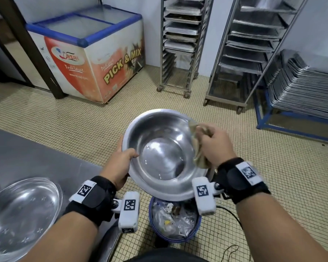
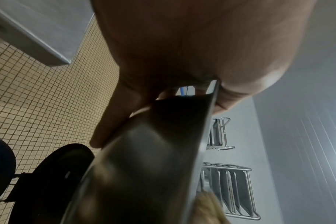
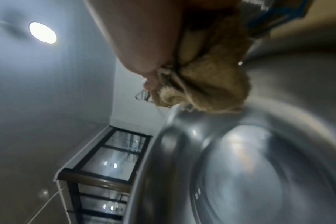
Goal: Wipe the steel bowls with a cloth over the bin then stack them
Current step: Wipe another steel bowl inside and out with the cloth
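Note:
A large steel bowl point(image 1: 163, 154) is held tilted above a blue bin point(image 1: 173, 222) full of rubbish. My left hand point(image 1: 121, 163) grips the bowl's left rim, thumb inside and fingers underneath; the left wrist view shows that rim point(image 2: 207, 128) pinched close up. My right hand point(image 1: 214, 144) holds a bunched beige cloth point(image 1: 197, 144) pressed against the bowl's inner right wall. In the right wrist view the cloth point(image 3: 207, 84) lies against the shiny bowl point(image 3: 259, 166). A second steel bowl point(image 1: 21, 214) sits on the steel counter point(image 1: 27, 152) at lower left.
A chest freezer point(image 1: 95, 53) stands at the back left. Two wheeled tray racks point(image 1: 182, 44) stand against the far wall, with stacked metal trays point(image 1: 306, 87) on a blue frame at right. A black cable point(image 1: 233, 250) lies on the tiled floor near the bin.

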Available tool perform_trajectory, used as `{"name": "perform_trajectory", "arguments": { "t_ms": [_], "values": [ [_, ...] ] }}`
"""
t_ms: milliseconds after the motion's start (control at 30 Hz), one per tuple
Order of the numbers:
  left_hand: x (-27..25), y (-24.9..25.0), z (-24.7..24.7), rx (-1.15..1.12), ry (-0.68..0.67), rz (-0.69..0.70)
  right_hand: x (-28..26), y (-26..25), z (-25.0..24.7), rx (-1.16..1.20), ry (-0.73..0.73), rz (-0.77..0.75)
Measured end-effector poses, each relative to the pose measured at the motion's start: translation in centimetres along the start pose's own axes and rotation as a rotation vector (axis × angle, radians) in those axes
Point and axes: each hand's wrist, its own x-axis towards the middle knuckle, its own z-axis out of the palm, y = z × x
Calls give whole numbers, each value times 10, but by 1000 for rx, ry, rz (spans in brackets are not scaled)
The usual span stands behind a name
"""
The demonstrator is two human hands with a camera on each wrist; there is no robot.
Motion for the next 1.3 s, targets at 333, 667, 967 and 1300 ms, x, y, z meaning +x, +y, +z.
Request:
{"name": "perform_trajectory", "arguments": {
  "t_ms": [333,667,967,1300],
  "values": [
    [-9,11,6,-1,-90,98,11,-10,84,-182,-222,-147],
    [-1,11,-16,85,2,108,-7,5,66,-648,-895,-155],
    [2,19,-5,69,9,168,47,-16,40,159,-12,24],
    [1,23,-1,-20,-59,208,6,-19,93,-141,-641,-190]
  ]
}}
